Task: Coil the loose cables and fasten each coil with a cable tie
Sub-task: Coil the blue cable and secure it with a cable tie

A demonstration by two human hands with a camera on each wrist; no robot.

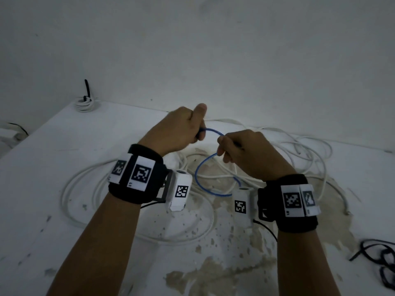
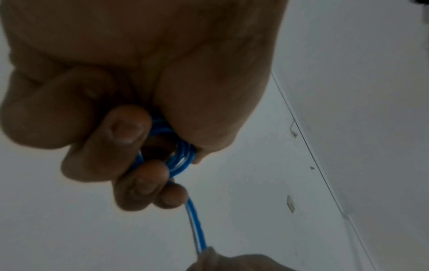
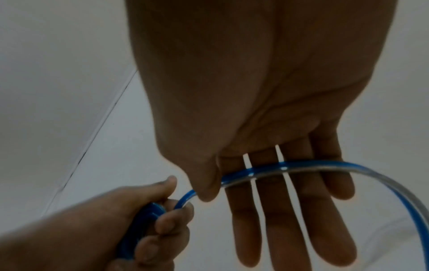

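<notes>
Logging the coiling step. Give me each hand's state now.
Left hand: grips the coiled loops of the blue cable.
Right hand: thumb pinches the blue cable's free length against straight fingers.

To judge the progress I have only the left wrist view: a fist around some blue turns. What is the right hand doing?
Observer: The right hand pins the blue cable under its thumb; its fingers lie nearly straight.
Operator: Is there loose cable?
Observer: One blue loop hangs below the right hand, above the table.
Operator: Is any coil finished?
Observer: A white coil with a black tie lies at the table's far left corner.
</notes>
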